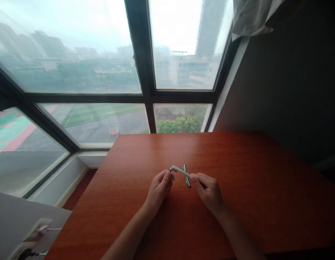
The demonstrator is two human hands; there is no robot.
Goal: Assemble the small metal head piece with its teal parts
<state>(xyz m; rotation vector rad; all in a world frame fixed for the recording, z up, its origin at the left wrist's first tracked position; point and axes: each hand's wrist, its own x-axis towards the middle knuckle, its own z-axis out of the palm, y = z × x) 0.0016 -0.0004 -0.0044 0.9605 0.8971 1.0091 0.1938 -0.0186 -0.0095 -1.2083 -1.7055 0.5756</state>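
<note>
Over the middle of a red-brown wooden table (251,173), both my hands hold a thin white pen-like stick (180,170). My left hand (159,188) pinches its left tip with fingers curled. My right hand (208,190) grips its right end, fingers closed round it. A small green and silver piece (186,175) lies on the table just under the stick, between my two hands; I cannot tell what it is.
A large window with dark frames (146,94) rises beyond the table's far edge. A dark wall (286,79) stands at the right. A white power strip with plugs (32,238) sits on a ledge at the lower left.
</note>
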